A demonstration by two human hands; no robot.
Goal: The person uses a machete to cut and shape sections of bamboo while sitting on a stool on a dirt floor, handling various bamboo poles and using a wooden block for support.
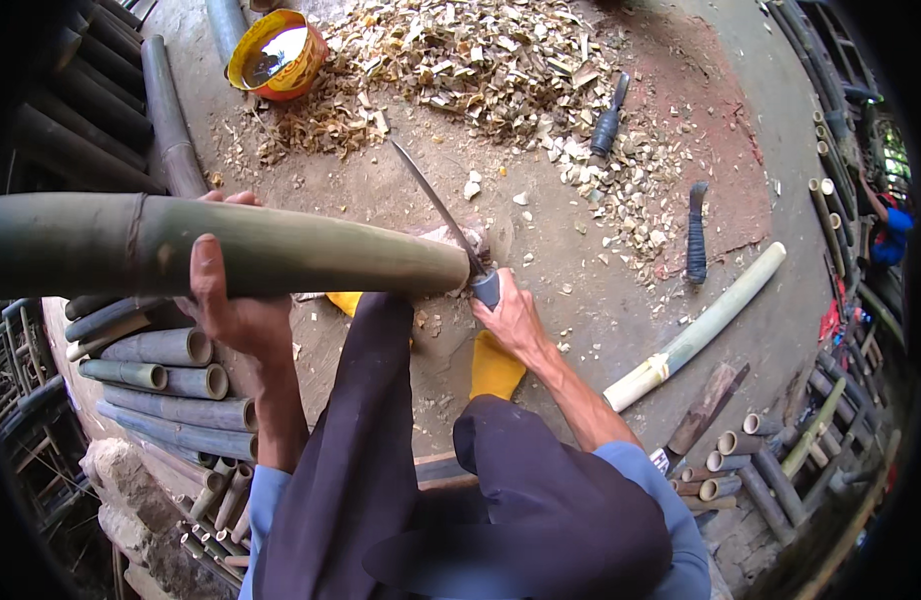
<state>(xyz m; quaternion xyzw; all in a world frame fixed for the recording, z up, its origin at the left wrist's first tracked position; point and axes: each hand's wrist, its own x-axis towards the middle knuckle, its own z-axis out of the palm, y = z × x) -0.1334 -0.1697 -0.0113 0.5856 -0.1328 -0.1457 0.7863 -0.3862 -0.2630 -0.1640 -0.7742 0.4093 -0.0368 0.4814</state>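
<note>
A thick green bamboo pole (pixel 311 240) lies across the left half of the view, its pale shaved end near the middle. My left hand (pixel 236 300) grips it from below, the thumb up on the near side and fingertips showing over the far side. My right hand (pixel 513 315) is closed round the dark handle of a long-bladed knife (pixel 431 195). The blade stands across the pole's right end, pointing away and to the left. Whether its edge touches the bamboo I cannot tell. Under that end is a pale block (pixel 471 238), partly hidden.
Wood chips (pixel 481 70) are heaped at the far side beside a yellow-red bucket (pixel 278 55). A chisel-like tool (pixel 611 115), a wrapped-handle tool (pixel 697 232) and a peeled bamboo length (pixel 701 325) lie to the right. Cut bamboo (pixel 171 380) is stacked at left. A person (pixel 889 232) is far right.
</note>
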